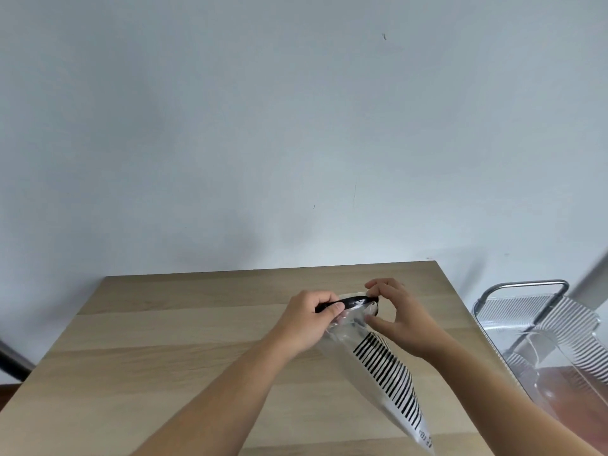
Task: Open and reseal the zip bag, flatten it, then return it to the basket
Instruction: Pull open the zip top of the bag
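A clear zip bag (388, 366) printed with black stripes is held above the wooden table (184, 340), its black zip strip at the top and its lower end reaching toward me. My left hand (309, 320) pinches the left end of the zip strip. At the right end of the strip, my right hand (399, 311) grips the bag between thumb and fingers. The bag's mouth bulges slightly between the two hands. The basket (539, 327), clear ribbed plastic with a metal handle, stands to the right of the table.
A plain pale wall rises behind the table. A dark object pokes in at the left edge (13, 360), below table height. The table's right edge lies close to the basket.
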